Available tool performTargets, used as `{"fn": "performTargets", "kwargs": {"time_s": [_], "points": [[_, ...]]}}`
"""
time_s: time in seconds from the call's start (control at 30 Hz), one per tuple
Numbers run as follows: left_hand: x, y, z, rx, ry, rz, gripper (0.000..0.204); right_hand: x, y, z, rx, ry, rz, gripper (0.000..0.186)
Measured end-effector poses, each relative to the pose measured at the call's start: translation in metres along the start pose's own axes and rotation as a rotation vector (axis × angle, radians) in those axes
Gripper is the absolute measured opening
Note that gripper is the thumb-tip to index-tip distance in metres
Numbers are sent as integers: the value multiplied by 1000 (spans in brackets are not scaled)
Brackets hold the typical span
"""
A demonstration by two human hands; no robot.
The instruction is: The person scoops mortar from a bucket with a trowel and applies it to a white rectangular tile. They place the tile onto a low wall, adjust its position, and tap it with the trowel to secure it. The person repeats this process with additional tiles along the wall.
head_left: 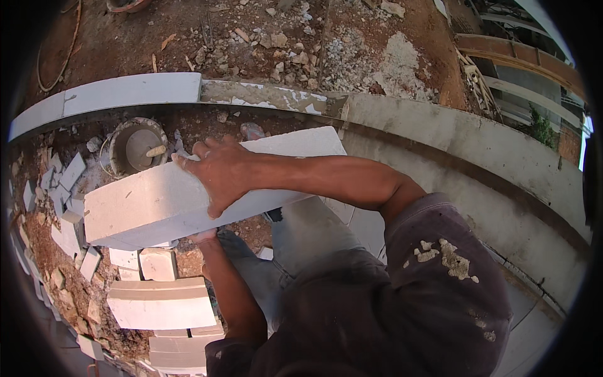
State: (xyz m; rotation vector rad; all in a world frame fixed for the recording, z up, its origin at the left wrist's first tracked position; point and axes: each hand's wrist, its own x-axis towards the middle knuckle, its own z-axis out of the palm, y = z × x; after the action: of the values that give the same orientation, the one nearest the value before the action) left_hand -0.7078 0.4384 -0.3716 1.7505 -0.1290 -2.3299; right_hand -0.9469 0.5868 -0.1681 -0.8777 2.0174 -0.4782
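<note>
A long white lightweight concrete block is held in front of my body, its long top face tilted toward me. My right hand reaches across it and grips it from above, fingers over the far edge and thumb on the near side. Beneath the near lower edge, my left hand supports it; most of its fingers are hidden by the block. Just beyond the block stands a bucket of grey mortar, with a light-coloured tool handle sticking out.
Past the bucket runs a low wall with white blocks and a mortar-smeared stretch. A concrete beam continues right. Stacked blocks lie near my left side, broken block pieces at far left. Rubble covers the soil beyond.
</note>
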Motion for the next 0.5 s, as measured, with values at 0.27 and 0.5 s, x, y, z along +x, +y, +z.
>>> {"fn": "performTargets", "kwargs": {"time_s": [0.27, 0.5], "points": [[-7, -1, 57, 109, -214, -24, 61, 31, 72, -45, 401, -240, 135, 129], [-16, -29, 117, 72, -410, -80, 62, 17, 110, -68, 309, -105, 158, 128]]}}
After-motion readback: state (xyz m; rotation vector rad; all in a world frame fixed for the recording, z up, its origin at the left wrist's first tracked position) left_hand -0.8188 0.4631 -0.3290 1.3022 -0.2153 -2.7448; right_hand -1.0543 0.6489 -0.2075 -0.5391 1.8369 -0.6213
